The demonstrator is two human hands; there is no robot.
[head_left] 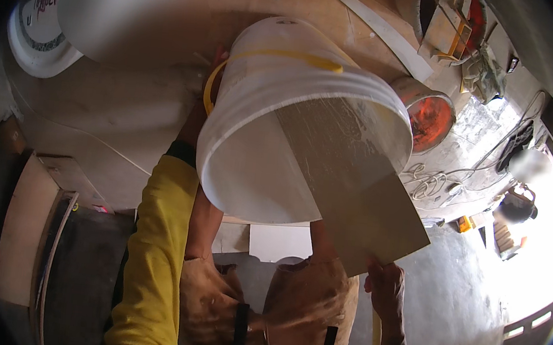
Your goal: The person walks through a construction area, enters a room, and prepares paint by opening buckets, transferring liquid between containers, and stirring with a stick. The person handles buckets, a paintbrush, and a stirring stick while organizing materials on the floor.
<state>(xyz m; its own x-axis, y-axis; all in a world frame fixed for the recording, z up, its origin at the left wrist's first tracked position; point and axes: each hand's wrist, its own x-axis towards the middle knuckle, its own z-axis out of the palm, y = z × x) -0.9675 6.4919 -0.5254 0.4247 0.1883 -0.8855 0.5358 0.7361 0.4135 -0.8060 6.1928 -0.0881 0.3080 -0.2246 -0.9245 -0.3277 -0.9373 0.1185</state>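
Observation:
A large white plastic bucket [314,56] with a yellow handle [320,62] is tipped on its side, its mouth toward me. My left arm, in a yellow sleeve, reaches along the bucket's left side. There my left hand [218,64] grips it near the handle, most of the hand hidden by the bucket. A long flat grey-beige strip of board [361,187] reaches into the mouth, with wet-looking whitish streaks on its inner part. My right hand [386,283] pinches the board's near edge outside the bucket.
Behind the bucket at right lies a container with an orange-red inside [431,124]. Cables [432,184] coil on the floor beyond it. White tubs [41,57] stand at the far left. A pale curved strip [377,26] lies at the back; wooden panels [25,228] lean at left.

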